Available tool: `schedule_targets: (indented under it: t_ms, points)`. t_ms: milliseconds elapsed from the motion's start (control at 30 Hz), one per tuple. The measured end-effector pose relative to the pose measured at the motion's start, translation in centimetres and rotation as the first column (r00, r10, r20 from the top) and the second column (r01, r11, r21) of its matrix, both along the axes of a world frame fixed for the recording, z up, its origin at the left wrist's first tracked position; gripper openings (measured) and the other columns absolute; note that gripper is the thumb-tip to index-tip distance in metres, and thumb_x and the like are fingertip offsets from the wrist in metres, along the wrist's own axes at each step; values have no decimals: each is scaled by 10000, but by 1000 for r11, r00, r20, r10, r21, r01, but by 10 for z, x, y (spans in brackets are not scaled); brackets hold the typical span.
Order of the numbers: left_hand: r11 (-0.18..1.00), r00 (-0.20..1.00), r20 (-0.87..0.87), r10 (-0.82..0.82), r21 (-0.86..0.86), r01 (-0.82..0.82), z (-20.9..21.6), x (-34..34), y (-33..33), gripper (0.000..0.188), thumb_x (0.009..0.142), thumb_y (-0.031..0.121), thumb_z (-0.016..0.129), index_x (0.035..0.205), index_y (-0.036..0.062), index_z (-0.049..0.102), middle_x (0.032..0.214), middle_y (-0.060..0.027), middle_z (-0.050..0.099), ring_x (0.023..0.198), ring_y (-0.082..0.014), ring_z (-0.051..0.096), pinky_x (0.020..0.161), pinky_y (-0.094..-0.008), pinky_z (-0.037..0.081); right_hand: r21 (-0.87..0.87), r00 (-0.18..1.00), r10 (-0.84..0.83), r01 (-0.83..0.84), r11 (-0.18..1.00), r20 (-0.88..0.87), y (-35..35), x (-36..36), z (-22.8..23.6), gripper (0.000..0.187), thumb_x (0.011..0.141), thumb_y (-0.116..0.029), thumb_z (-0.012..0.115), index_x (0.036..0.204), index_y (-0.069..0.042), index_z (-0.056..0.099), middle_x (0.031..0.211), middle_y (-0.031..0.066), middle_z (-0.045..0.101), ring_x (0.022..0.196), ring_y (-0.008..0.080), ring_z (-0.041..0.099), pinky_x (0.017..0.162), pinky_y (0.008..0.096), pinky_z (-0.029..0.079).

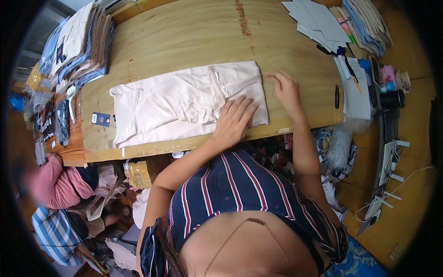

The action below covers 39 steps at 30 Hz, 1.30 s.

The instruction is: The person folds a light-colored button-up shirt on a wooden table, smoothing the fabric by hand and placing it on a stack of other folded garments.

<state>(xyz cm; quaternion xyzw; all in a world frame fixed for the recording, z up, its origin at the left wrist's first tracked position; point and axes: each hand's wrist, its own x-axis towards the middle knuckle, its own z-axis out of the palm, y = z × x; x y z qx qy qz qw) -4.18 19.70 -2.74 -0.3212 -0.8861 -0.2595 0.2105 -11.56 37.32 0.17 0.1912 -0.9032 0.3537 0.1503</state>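
Nearest is the wearer's striped top, close against the table's front edge. Down at the left, beyond a blue-and-white striped cloth, another person in a pink top shows partly.

The left hand lies on the garment, toward its right end, fingers spread and nearly straight. Its grip is released, the palm side down on the fabric. The garment, pale pink, lies lengthwise along the table near the front edge, folded into a long shape, with wrinkles around the middle and a raised fold beside the fingers.

The right hand is just beside the garment's right end, over bare table; its fingers are blurred and loosely bent, the grip slack with nothing in it. I cannot tell whether it touches the wood.

A dark tag lies just left of the garment. A black pen is near the right edge, beside papers.

Farther off, folded clothes are stacked at the left corner, and white sheets lie at the far right beside another stack.
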Motion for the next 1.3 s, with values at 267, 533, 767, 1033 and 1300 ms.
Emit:
schedule_targets:
  t_ms: [267,533,767,1033,1300]
  points:
    - [963,939,246,239,-185,-196,-38,-154,16,322,663,226,609,938,62,580,920,-103,552,908,-288,475,784,-363,405,-132,966,100,-70,989,240,20,-47,-75,122,663,-58,637,779,-34,607,780,84,582,743,211,554,633,288,455]
    - [1000,813,582,28,-16,-24,-41,-186,22,252,760,229,559,893,15,552,843,-191,575,797,-340,541,700,-388,426,-106,997,76,-76,992,1,19,-44,-84,89,632,-86,623,680,-56,554,700,63,564,696,257,531,625,348,419]
    - [968,965,125,231,-132,-214,-36,-147,39,207,724,196,554,877,65,511,849,-113,561,858,-256,507,772,-393,340,0,986,-45,45,999,159,28,20,-69,63,693,-105,578,717,-57,546,702,77,563,671,267,544,591,350,435]
    - [943,965,227,129,-330,-48,-14,-5,46,662,733,466,493,1247,83,327,1255,-146,352,1199,-304,274,983,-501,135,63,819,569,-565,822,-77,5,-35,-22,415,825,-374,439,1168,-140,462,1251,88,396,1183,236,331,954,392,270]
    - [824,937,111,332,-518,-230,-37,34,58,520,775,252,430,1243,53,326,1249,-193,350,1154,-351,331,931,-477,272,262,633,694,-774,576,344,-12,-69,-58,393,850,-235,382,1241,-191,377,1338,36,278,1250,211,206,1014,416,124]
